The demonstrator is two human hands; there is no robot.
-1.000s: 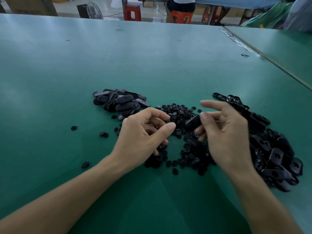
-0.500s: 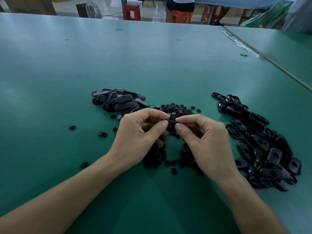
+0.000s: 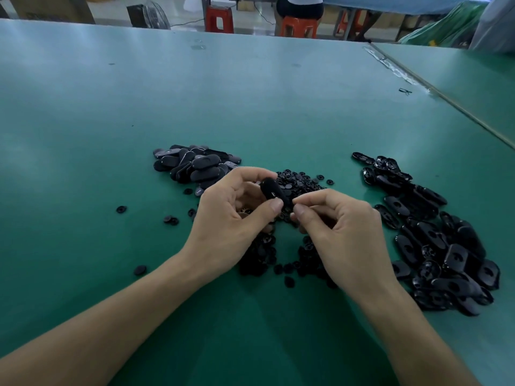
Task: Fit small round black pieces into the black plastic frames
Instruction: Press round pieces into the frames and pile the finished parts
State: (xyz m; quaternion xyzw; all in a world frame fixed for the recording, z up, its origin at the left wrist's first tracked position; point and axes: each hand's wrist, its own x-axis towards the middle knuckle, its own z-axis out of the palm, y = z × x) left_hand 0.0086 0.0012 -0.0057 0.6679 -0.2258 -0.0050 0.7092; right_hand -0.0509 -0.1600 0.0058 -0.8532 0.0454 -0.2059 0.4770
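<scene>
Green tabletop (image 3: 250, 107) carries everything. At 3 o'clock lies the pile of frames (image 3: 434, 240), at 11 o'clock a smaller pile of oval pieces (image 3: 195, 165), and in the middle the heap of round pieces (image 3: 301, 182). The left hand (image 3: 231, 218) pinches one frame (image 3: 274, 192) between thumb and curled fingers, above this heap. The right hand (image 3: 342, 235) is curled just beside it, thumb and forefinger together; whether a round piece is between them I cannot tell. The frame looks light, stiff and smooth, so I judge it is best held by its edges, with the hole free. Half a second ago both hands pinched the frame; now only the left has it, tilted up.
</scene>
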